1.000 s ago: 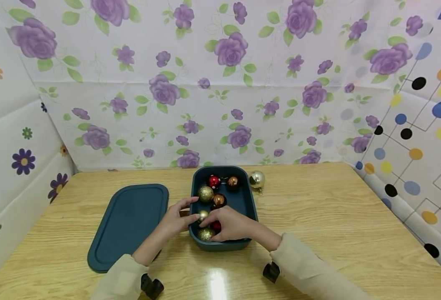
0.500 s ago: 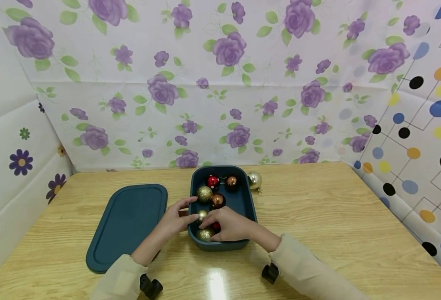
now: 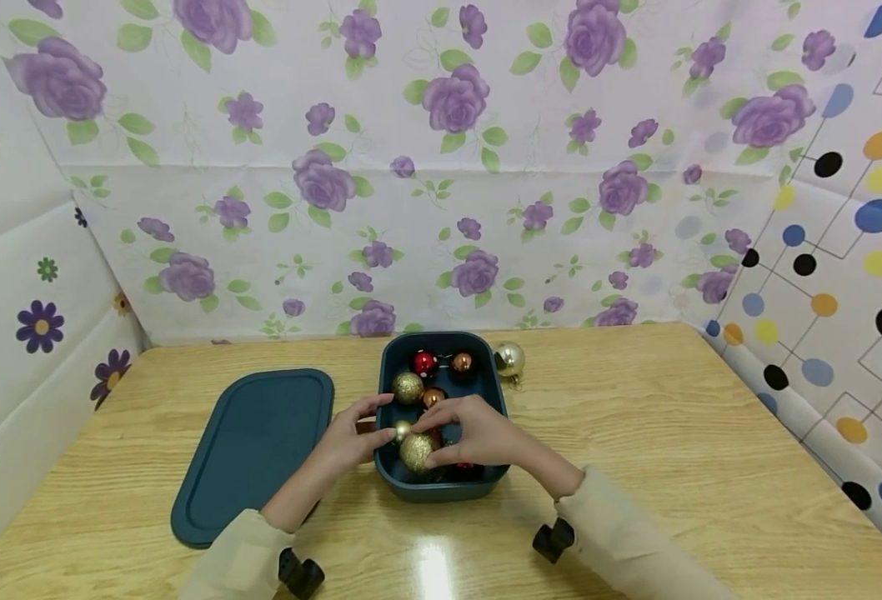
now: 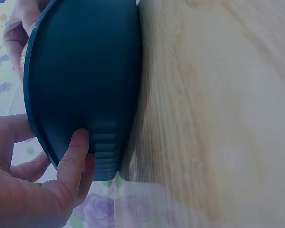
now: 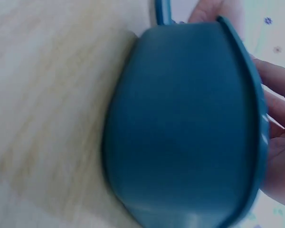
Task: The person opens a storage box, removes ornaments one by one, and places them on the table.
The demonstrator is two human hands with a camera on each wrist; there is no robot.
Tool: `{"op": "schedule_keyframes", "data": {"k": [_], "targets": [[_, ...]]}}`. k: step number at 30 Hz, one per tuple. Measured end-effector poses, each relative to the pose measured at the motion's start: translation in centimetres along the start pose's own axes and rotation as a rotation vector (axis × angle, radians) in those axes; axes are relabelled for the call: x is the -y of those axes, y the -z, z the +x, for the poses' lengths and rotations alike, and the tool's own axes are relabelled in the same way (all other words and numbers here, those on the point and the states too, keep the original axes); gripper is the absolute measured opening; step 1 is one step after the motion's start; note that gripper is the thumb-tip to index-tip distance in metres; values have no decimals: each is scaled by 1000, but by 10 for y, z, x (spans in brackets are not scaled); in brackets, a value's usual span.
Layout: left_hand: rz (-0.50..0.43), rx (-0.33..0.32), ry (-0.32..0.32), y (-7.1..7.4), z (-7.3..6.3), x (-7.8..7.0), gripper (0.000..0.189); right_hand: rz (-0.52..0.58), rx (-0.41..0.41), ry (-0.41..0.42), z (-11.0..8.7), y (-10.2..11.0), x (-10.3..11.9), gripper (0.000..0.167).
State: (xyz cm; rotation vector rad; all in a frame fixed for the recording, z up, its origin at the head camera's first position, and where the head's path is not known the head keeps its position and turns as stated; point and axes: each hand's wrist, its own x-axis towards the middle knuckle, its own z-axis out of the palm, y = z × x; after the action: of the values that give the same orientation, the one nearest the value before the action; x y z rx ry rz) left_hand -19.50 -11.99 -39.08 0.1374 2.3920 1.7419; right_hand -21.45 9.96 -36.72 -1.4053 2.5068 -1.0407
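In the head view, a dark teal box (image 3: 448, 493) stands at the middle of the table with several Christmas baubles inside. My left hand (image 3: 345, 437) grips its left wall, thumb over the rim; in the left wrist view the fingers (image 4: 73, 159) lie against the outer side. Over the box's near end, my right hand (image 3: 482, 433) pinches a glittery gold bauble (image 3: 418, 455) between thumb and fingers. Close by are a small shiny gold bauble (image 3: 401, 430) and a copper one (image 3: 433, 398). Farther back sit another glittery gold bauble (image 3: 408, 387), a red one (image 3: 424, 363) and a copper one (image 3: 462, 364).
Left of the box lies a flat teal lid (image 3: 257, 450). A pale gold bauble (image 3: 511, 359) rests on the table just outside the box's far right corner. Flowered cloth (image 3: 456, 200) hangs behind the wooden table (image 3: 636, 433).
My right hand has lifted the glittery gold bauble from the box's near left corner, up and slightly right. My left hand stays on the box wall.
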Motion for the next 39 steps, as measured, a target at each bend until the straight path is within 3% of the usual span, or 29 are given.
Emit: {"op": "schedule_keyframes", "data": {"k": [5, 17, 32, 39], "targets": [[-10, -6, 1, 0, 0, -1, 49, 60, -73, -24, -8, 18, -7, 38], [-1, -8, -3, 0, 0, 0, 49, 204, -217, -222, -32, 66, -28, 42], [-53, -13, 32, -1, 3, 2, 49, 172, -410, -533, -71, 101, -99, 54], [-45, -12, 16, -1, 2, 1, 49, 164, -437, -602, -76, 105, -127, 53]]}}
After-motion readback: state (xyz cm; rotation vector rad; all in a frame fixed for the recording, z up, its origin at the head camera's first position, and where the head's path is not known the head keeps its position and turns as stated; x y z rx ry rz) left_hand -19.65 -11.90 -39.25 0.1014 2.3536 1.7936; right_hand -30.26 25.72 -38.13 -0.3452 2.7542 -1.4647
